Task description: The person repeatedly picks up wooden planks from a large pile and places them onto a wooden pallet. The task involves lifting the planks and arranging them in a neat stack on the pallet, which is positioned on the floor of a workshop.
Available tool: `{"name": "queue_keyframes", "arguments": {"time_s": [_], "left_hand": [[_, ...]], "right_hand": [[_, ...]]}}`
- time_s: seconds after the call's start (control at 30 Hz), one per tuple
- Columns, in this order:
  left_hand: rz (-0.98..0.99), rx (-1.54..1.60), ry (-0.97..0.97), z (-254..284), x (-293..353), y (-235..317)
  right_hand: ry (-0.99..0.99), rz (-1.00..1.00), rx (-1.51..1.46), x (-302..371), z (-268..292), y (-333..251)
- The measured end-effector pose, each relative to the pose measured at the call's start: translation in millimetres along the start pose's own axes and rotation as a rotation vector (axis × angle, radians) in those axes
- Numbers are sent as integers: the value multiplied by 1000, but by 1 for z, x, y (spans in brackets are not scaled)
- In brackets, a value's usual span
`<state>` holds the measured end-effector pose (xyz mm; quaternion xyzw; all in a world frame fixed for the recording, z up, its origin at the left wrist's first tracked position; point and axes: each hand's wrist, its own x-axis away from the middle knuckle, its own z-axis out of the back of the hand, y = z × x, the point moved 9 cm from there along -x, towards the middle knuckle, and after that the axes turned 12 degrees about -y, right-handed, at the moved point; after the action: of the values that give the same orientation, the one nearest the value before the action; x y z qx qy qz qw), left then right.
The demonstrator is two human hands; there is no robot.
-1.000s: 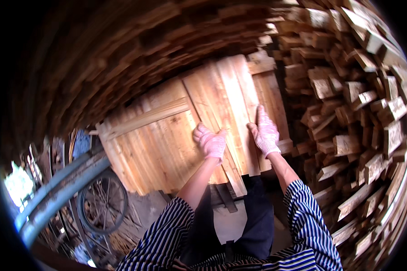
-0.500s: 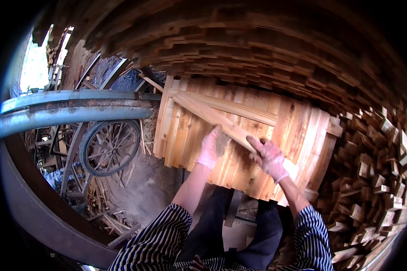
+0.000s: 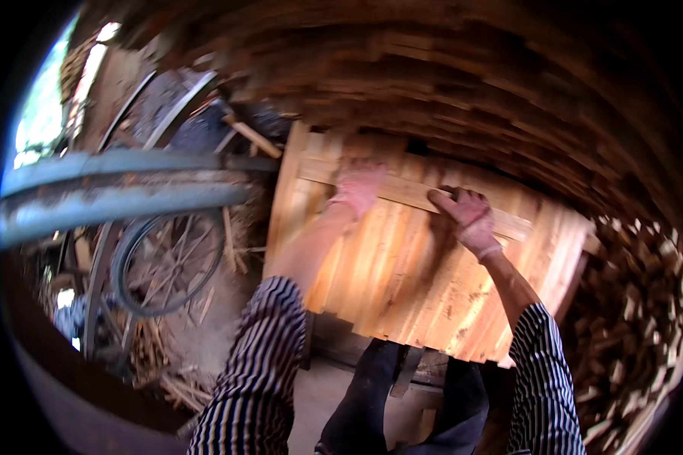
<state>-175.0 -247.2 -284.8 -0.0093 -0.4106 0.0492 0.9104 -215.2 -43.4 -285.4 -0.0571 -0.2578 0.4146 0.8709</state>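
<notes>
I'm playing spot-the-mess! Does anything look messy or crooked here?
Yes: loose wood sticks lie scattered near the spoked wheel, pointing every which way. The near ends of the wooden boards look uneven too, making a jagged edge.

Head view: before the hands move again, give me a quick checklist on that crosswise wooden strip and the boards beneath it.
1. Left hand at the wooden strip: ok, over its left part.
2. Left hand's grip firm: cannot tell, the hand is blurred.
3. Right hand at the strip: ok, toward its right end.
4. Both hands gloved: ok.
5. Near ends of the boards flush: not ok, the edge nearest the person is stepped.
6. Strip clear of the blue beam: ok, the beam ends to its left, apart from it.
</notes>
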Motion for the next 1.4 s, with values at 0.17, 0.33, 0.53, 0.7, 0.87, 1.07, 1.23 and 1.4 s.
{"name": "queue_keyframes", "arguments": {"time_s": [0.17,0.33,0.53,0.7,0.87,1.07,1.23,1.4], "left_hand": [[-187,106,215,-70,-24,-75],[-153,-112,208,-102,-143,-124],[138,-254,42,-114,-90,-115],[127,280,390,-82,-12,-40],[-272,770,13,-89,69,213],[-917,1248,-642,6,237,592],[-1217,1203,-1010,113,356,847],[-1016,846,-1190,112,429,973]], "right_hand": [[190,166,5,-13,-4,-15],[253,-23,-577,-34,-13,34],[364,-125,-496,92,31,-23],[411,-622,-464,339,40,45],[512,-1428,-39,668,142,127],[1053,-1914,-359,973,105,185],[1069,-2025,-960,984,78,203],[1537,-1749,-1262,975,60,193]]}}
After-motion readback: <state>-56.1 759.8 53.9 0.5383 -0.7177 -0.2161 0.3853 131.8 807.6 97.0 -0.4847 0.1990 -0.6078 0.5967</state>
